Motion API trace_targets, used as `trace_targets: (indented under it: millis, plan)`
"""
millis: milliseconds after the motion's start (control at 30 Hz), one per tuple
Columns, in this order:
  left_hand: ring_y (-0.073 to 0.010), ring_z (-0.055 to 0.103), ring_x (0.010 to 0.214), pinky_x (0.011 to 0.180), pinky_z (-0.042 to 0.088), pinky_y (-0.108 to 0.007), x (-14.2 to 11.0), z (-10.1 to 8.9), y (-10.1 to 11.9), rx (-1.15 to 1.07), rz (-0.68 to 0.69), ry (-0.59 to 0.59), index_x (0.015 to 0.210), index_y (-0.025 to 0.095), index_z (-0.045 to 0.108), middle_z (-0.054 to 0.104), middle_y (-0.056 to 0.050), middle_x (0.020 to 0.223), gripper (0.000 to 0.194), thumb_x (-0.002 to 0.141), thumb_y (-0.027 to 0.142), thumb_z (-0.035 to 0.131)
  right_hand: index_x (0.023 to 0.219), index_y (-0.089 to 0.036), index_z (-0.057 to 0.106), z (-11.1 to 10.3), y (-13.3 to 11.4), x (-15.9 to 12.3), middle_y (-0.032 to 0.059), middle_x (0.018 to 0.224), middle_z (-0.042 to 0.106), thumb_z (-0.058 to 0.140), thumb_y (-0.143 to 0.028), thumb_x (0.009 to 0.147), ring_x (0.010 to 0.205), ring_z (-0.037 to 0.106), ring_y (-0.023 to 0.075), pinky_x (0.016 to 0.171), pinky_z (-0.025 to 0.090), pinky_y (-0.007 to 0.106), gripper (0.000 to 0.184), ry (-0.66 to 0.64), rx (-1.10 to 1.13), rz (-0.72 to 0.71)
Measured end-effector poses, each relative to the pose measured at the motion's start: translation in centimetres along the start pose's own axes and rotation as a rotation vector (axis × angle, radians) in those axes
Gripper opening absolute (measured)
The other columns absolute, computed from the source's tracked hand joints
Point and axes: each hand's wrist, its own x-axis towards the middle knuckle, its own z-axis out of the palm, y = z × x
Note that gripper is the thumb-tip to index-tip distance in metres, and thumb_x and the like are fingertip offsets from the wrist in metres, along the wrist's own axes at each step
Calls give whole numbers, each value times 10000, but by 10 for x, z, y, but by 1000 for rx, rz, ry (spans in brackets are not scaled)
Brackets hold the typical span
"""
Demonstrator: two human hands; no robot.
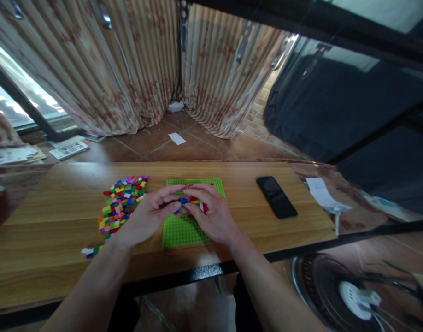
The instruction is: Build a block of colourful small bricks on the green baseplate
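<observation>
A green studded baseplate (185,230) lies on the wooden table, and both hands meet over its upper half. Between the thumbs and fingertips shows a small blue brick (183,200). My left hand (152,212) is closed in a pinch at its left side. From the right, my right hand (213,212) curls over the plate, with its thumb and fingers closed around the same spot. Red, yellow and other coloured bricks (205,207) show in part beneath the right fingers; my hands hide the rest of them.
Left of the plate, many loose coloured bricks (120,207) are spread on the table (246,240). A black phone (276,197) lies to the right, near a sheet of paper (320,193). A power strip (353,299) sits on a round stool below the table's right side.
</observation>
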Motion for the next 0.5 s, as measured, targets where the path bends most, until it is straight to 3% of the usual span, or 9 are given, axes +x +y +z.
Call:
trace_targets:
  millis: [200,400,500]
  plan:
    - [-151,672,725,721,573,-318,0,4,2,32,3,-10,1241,188,620,753,-45,933,393,853,249,610,1057,-284,712,3,1,2,31,1010,674,592,-170,916,1021,617,172,941,496,352,217,-55,-31,-52]
    - [-224,690,1030,923,546,-381,0,4,-3,35,28,-64,1259,183,601,749,-74,1090,465,797,197,655,1107,-237,691,4,5,0,59,1042,664,574,-133,914,1032,594,191,926,495,350,249,-100,-107,-60]
    - [-233,691,1038,958,526,-407,0,6,-5,109,38,-29,1341,171,539,757,-79,1082,529,819,203,619,1106,-241,700,6,8,-1,67,1038,656,568,-150,922,1035,585,208,933,491,372,244,-117,-185,-105]
